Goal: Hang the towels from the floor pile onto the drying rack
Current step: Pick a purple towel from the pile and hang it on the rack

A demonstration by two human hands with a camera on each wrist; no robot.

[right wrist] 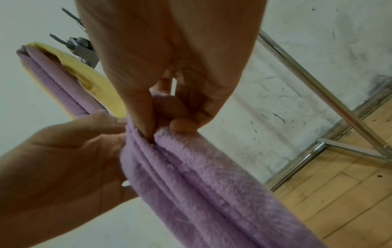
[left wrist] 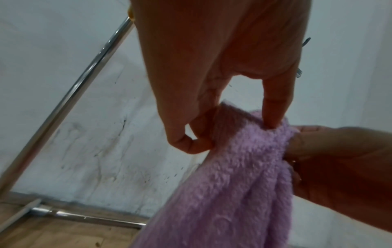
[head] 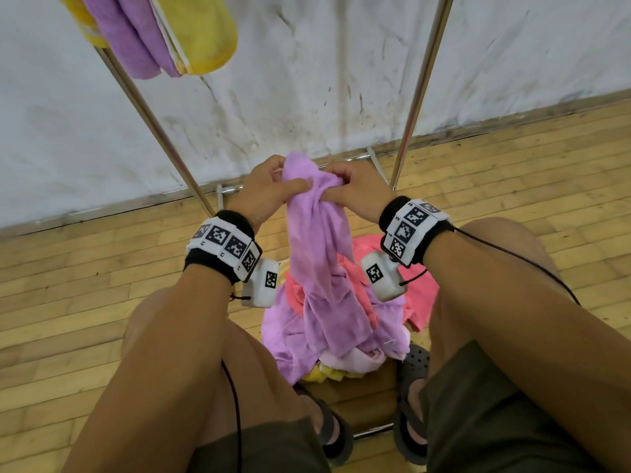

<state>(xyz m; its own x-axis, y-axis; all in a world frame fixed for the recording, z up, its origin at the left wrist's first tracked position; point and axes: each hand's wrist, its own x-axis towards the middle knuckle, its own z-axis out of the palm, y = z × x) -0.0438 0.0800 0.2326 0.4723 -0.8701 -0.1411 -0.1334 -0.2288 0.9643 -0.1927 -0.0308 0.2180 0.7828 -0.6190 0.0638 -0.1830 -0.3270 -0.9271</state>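
A purple towel (head: 319, 240) hangs bunched from both hands above the floor pile (head: 345, 336) of purple, pink and yellow towels between my feet. My left hand (head: 273, 189) pinches its top edge from the left, thumb across the front; the left wrist view shows the left hand (left wrist: 229, 124) with fingertips pressed into the purple towel (left wrist: 244, 176). My right hand (head: 345, 186) grips the same top edge from the right; close up, the right hand (right wrist: 165, 124) has its fingers dug into the purple towel (right wrist: 201, 176). The drying rack (head: 153, 121) has purple and yellow towels (head: 157, 32) hung at top left.
The rack's chrome legs (head: 418, 93) slant up on either side of the hands, with base bars (head: 225, 190) on the wooden floor (head: 512, 172) against a scuffed white wall (head: 273, 80). My sandalled feet (head: 411, 418) flank the pile.
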